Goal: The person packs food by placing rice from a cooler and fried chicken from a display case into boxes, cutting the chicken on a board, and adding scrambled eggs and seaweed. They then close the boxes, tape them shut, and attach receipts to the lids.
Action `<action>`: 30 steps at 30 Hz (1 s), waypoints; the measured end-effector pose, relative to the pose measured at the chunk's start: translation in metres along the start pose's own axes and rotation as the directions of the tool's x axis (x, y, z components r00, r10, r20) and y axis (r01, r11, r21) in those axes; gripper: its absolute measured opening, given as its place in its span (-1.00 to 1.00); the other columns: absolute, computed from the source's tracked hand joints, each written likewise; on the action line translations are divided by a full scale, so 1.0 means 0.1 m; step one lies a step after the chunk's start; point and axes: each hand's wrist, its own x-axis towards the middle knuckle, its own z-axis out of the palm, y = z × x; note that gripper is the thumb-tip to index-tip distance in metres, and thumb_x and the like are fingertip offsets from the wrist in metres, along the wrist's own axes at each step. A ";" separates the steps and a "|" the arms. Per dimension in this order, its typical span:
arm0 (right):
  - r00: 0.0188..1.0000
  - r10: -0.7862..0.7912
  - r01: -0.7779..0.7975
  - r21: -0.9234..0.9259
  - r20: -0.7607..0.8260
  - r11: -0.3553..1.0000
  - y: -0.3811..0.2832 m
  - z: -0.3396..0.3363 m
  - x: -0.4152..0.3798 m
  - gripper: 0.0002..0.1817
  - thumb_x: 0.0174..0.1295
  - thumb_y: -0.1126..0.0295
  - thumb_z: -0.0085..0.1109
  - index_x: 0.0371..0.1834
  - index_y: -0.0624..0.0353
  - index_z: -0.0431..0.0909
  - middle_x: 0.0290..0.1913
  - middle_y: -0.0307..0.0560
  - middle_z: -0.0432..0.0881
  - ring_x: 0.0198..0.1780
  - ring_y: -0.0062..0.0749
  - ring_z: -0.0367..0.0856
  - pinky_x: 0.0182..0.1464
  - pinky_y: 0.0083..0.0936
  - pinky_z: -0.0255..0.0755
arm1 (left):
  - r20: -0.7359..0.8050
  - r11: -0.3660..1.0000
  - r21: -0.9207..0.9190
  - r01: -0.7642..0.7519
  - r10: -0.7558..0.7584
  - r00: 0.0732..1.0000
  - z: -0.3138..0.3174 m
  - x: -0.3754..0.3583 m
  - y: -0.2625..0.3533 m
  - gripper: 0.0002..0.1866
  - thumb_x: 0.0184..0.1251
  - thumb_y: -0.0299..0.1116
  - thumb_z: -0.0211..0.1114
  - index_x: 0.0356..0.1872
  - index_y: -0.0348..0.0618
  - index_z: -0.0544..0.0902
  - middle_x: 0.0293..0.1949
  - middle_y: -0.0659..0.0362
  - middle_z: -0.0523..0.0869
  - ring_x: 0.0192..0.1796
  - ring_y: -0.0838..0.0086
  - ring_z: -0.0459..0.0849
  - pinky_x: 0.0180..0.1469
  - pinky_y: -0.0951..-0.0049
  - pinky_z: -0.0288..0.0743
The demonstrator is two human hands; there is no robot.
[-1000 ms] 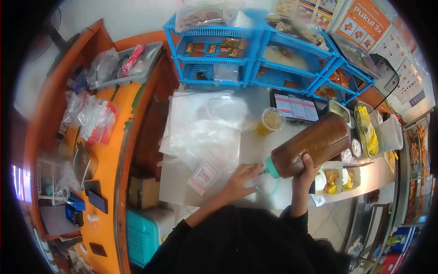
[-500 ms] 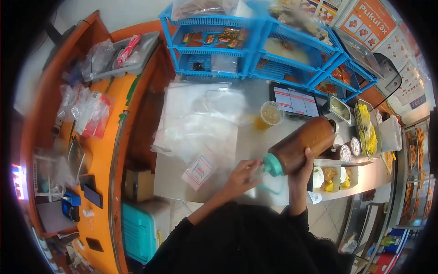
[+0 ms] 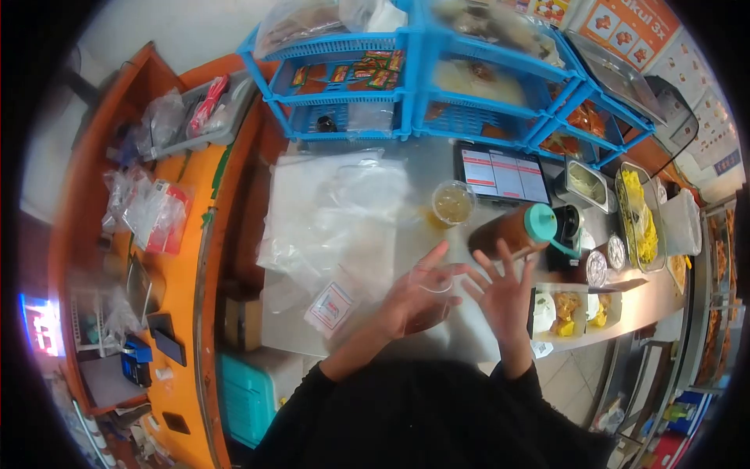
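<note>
My left hand is closed near the front of the counter, at the neck of a small clear packet of brown sauce. The fingers partly hide the packet, and a thin pale loop shows by the fingertips. Just to the right, my right hand is raised with its fingers spread and nothing in it. Behind that hand a brown squeeze bottle with a teal cap stands upright on the counter. A clear lidded cup of yellowish drink is left of the bottle.
Clear plastic bags and sheets cover the counter's left part. Food boxes sit at the right front edge, near lidded cups. A tablet lies before blue shelves. An orange counter runs along the left.
The squeeze bottle, tilted in my right hand before, now stands upright on the counter, released. My right hand has opened. The brown packet under my left hand has come into view.
</note>
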 end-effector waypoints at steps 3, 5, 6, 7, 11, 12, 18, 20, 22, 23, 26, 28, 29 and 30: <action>0.888 -0.137 0.455 -0.790 0.440 0.411 -0.11 0.43 -0.23 -0.43 -0.05 0.20 0.26 0.04 0.09 0.30 0.11 0.08 0.26 0.04 -0.16 0.35 0.06 -0.26 0.27 | 0.048 0.991 0.054 0.123 -0.125 0.991 0.03 -0.04 -0.07 -0.21 0.20 -0.03 0.06 0.32 -0.11 -0.14 0.11 0.03 0.36 0.00 0.37 0.44 0.05 0.38 0.31; 0.727 0.051 0.662 -0.680 0.685 -0.314 -0.15 0.64 -0.29 -0.77 -0.12 0.37 0.29 -0.34 0.12 0.56 0.04 0.02 0.33 0.00 -0.16 0.38 -0.02 -0.33 0.29 | 0.046 0.967 0.142 0.210 -0.218 0.975 0.05 -0.10 -0.15 -0.23 0.23 -0.07 0.03 0.32 -0.06 -0.18 0.10 0.04 0.37 0.01 0.36 0.44 0.06 0.37 0.31; 0.730 0.037 0.655 -0.683 0.683 -0.324 -0.17 0.62 -0.35 -0.77 -0.12 0.37 0.29 -0.34 0.12 0.56 0.04 0.02 0.33 0.00 -0.16 0.38 -0.02 -0.33 0.29 | 0.131 0.973 -0.015 0.229 -0.225 0.966 0.06 -0.13 -0.19 -0.33 0.27 -0.17 0.00 0.32 -0.05 -0.10 0.08 0.07 0.38 0.01 0.38 0.43 0.06 0.37 0.30; 0.760 0.066 0.634 -0.714 0.647 -0.297 -0.19 0.60 -0.40 -0.81 -0.11 0.43 0.27 -0.37 0.13 0.56 0.00 0.00 0.36 -0.04 -0.19 0.40 -0.08 -0.39 0.33 | 0.213 0.953 -0.169 0.253 -0.215 0.953 0.07 -0.16 -0.22 -0.42 0.31 -0.26 -0.04 0.31 -0.03 -0.01 0.07 0.09 0.40 0.02 0.40 0.43 0.05 0.38 0.30; 0.834 -0.028 0.520 -0.804 0.550 -0.287 -0.16 0.46 -0.69 -0.87 -0.13 0.55 0.25 -0.45 0.20 0.57 -0.29 -0.07 0.52 -0.32 -0.31 0.53 -0.29 -0.54 0.40 | 0.162 0.542 0.837 -0.073 -0.118 0.980 0.07 -0.37 -0.13 -0.53 0.28 -0.18 -0.02 0.17 -0.18 0.31 -0.01 0.02 0.47 -0.05 0.45 0.47 0.00 0.43 0.35; 0.865 -0.020 0.477 -0.835 0.501 -0.273 -0.16 0.40 -0.77 -0.87 -0.12 0.57 0.23 -0.45 0.21 0.57 -0.36 -0.08 0.53 -0.36 -0.31 0.53 -0.31 -0.55 0.41 | 0.076 0.458 0.889 -0.030 -0.084 0.994 0.13 -0.41 -0.10 -0.66 0.27 -0.30 0.00 0.02 -0.23 0.42 -0.13 0.05 0.53 -0.14 0.48 0.52 -0.08 0.48 0.40; 0.881 -0.137 0.430 -0.887 0.453 -0.171 -0.09 0.15 -1.15 -0.58 -0.08 0.62 0.17 -0.06 0.16 0.44 -0.45 -0.14 0.53 -0.37 -0.43 0.53 -0.28 -0.58 0.38 | 0.156 0.408 0.896 -0.175 0.080 0.985 0.22 -0.47 -0.28 -0.95 0.05 -0.54 0.20 -0.44 -0.26 0.53 -0.42 0.16 0.60 -0.37 0.49 0.61 -0.32 0.56 0.47; 0.859 -0.154 0.460 -0.869 0.488 -0.185 -0.04 0.06 -1.24 -0.47 -0.07 0.63 0.16 0.07 0.16 0.36 -0.45 -0.16 0.53 -0.36 -0.46 0.52 -0.25 -0.60 0.37 | 0.292 0.353 0.883 -0.309 0.103 0.951 0.29 -0.45 -0.32 -0.94 -0.01 -0.58 0.21 -0.50 -0.25 0.50 -0.43 0.16 0.59 -0.40 0.47 0.61 -0.35 0.55 0.46; 0.883 -0.204 0.460 -0.867 0.424 0.189 0.05 -0.04 -1.32 -0.28 -0.05 0.65 0.14 0.25 0.15 0.10 -0.45 -0.19 0.51 -0.35 -0.50 0.49 -0.20 -0.61 0.34 | 0.441 0.255 0.864 -0.434 0.033 0.897 0.38 -0.45 -0.36 -0.91 -0.07 -0.60 0.22 -0.54 -0.24 0.48 -0.49 0.15 0.56 -0.47 0.45 0.58 -0.42 0.54 0.44; 0.883 -0.136 0.466 -0.872 0.449 0.148 0.03 -0.13 -1.34 -0.18 -0.04 0.65 0.13 0.31 0.14 -0.06 -0.45 -0.19 0.51 -0.35 -0.52 0.47 -0.19 -0.62 0.32 | 0.441 0.254 0.865 -0.433 0.028 0.897 0.40 -0.47 -0.41 -0.91 -0.07 -0.60 0.22 -0.54 -0.24 0.48 -0.49 0.15 0.56 -0.47 0.45 0.58 -0.42 0.54 0.44; 0.874 -0.100 0.486 -0.866 0.476 0.119 -0.08 -0.25 -1.40 -0.16 -0.04 0.65 0.13 0.32 0.14 -0.11 -0.45 -0.18 0.51 -0.35 -0.53 0.47 -0.20 -0.63 0.32 | 0.372 0.282 0.887 -0.365 0.031 0.928 0.46 -0.49 -0.57 -0.91 -0.10 -0.60 0.22 -0.55 -0.23 0.48 -0.51 0.16 0.54 -0.50 0.44 0.55 -0.44 0.52 0.41; 0.884 -0.132 0.467 -0.856 0.448 0.221 -0.08 -0.27 -1.50 -0.15 -0.04 0.65 0.13 0.33 0.14 -0.14 -0.45 -0.18 0.51 -0.35 -0.53 0.47 -0.20 -0.63 0.32 | 0.370 0.288 0.888 -0.359 0.017 0.929 0.51 -0.51 -0.68 -0.91 -0.12 -0.59 0.21 -0.57 -0.22 0.47 -0.54 0.17 0.51 -0.52 0.42 0.53 -0.46 0.50 0.40; 0.897 -0.163 0.443 -0.837 0.412 0.322 -0.10 -0.29 -1.55 -0.13 -0.03 0.65 0.12 0.33 0.14 -0.17 -0.44 -0.18 0.51 -0.35 -0.54 0.47 -0.20 -0.62 0.32 | 0.368 0.286 0.889 -0.357 0.016 0.930 0.53 -0.51 -0.75 -0.91 -0.12 -0.59 0.21 -0.57 -0.22 0.47 -0.54 0.17 0.51 -0.52 0.42 0.53 -0.46 0.50 0.40; 0.897 -0.164 0.442 -0.836 0.410 0.326 -0.15 -0.32 -1.60 -0.13 -0.03 0.65 0.12 0.33 0.14 -0.17 -0.44 -0.18 0.51 -0.35 -0.54 0.47 -0.20 -0.62 0.32 | 0.387 0.266 0.889 -0.372 -0.006 0.922 0.56 -0.51 -0.83 -0.91 -0.12 -0.58 0.21 -0.57 -0.21 0.47 -0.54 0.16 0.53 -0.53 0.44 0.53 -0.46 0.51 0.39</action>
